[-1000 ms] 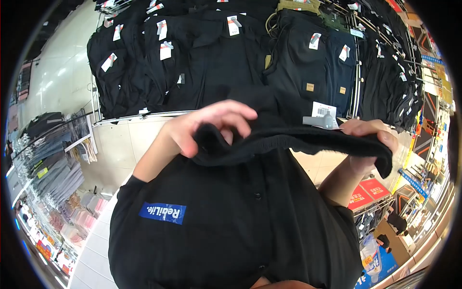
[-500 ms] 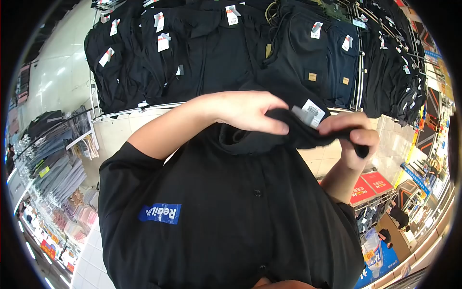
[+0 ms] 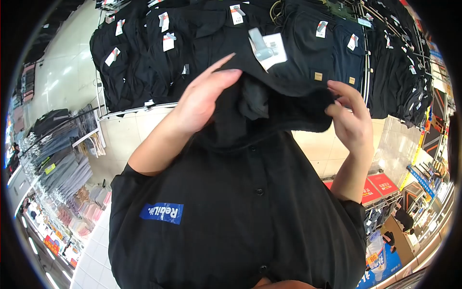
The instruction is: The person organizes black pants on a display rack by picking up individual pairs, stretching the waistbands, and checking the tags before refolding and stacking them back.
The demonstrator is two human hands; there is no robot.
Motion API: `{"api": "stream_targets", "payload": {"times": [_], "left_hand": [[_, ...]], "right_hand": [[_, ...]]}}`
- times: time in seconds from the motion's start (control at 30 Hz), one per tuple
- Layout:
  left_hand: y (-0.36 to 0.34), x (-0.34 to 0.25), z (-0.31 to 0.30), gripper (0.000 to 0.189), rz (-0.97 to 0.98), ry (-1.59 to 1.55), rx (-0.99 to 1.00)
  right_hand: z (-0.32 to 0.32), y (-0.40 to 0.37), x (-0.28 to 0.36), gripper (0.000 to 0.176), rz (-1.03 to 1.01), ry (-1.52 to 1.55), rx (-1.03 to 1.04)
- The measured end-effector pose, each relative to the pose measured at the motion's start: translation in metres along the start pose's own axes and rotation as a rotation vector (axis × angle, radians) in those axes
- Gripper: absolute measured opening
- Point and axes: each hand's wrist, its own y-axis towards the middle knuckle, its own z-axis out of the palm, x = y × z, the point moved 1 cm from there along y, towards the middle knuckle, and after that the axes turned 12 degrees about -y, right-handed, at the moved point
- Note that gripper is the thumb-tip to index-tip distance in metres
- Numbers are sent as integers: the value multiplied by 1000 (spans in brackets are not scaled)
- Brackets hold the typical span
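Black trousers [image 3: 288, 126] are held up in front of my chest, with the waist opening facing me and spread apart. At the left side of the waistband is my left hand [image 3: 204, 98], its thumb along the edge and its fingers partly hidden behind the cloth. My right hand [image 3: 350, 113] pinches the opposite end of the waistband between thumb and fingers. A white price tag [image 3: 276, 50] and a grey security tag [image 3: 260, 43] stick up from the far edge. Inside the opening, some dark grey lining [image 3: 254, 98] shows.
Ahead, a rack carries several hanging dark trousers [image 3: 139, 72] with price tags. More dark clothes [image 3: 399, 62] hang at the right. Folded clothes [image 3: 62, 168] fill a display at the left. Red signs [image 3: 378, 188] stand low on the right, above another stand.
The waistband has gone from folded flat to spread open. My left hand has moved left and turned upright; my right hand has shifted slightly up. The tags now stand higher and further left.
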Motion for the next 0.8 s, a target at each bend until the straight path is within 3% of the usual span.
{"api": "stream_targets", "payload": {"times": [0.07,0.1,0.2,0.23,0.3,0.33,0.37,0.43,0.5,0.6,0.63,0.67,0.73,0.77,0.8], "left_hand": [[-8,-15,18,53,80,-57,260],[-14,-10,9,56,94,76,124],[-21,-7,26,65,251,291,203],[-22,-3,37,61,331,287,79],[-15,-16,37,52,372,444,169],[-12,-21,39,44,407,597,263],[-14,-19,51,34,479,526,141],[-14,-27,50,33,650,569,37],[-16,-43,29,28,718,451,-159],[-27,-63,-4,15,752,369,-291],[-31,-63,-21,12,799,413,-409],[-36,-63,-32,12,803,413,-416],[-41,-61,-44,13,846,743,-258],[-49,-54,-43,12,759,690,-323],[-57,-50,-56,15,701,674,-228]], "right_hand": [[12,9,-7,18,98,31,164],[25,11,-8,15,109,47,202],[57,26,0,23,6,-14,254],[70,25,3,31,-5,34,313],[90,25,14,45,-18,118,478],[102,22,18,43,-20,70,608],[121,12,17,40,-55,45,651],[142,3,11,38,-94,24,696],[140,2,-6,37,-17,69,392],[108,-2,-33,36,145,8,349],[95,-3,-42,35,131,49,248],[81,-3,-49,34,117,89,147],[48,-3,-55,30,117,150,139],[37,-1,-53,28,93,168,56],[26,-4,-54,29,95,173,1]]}}
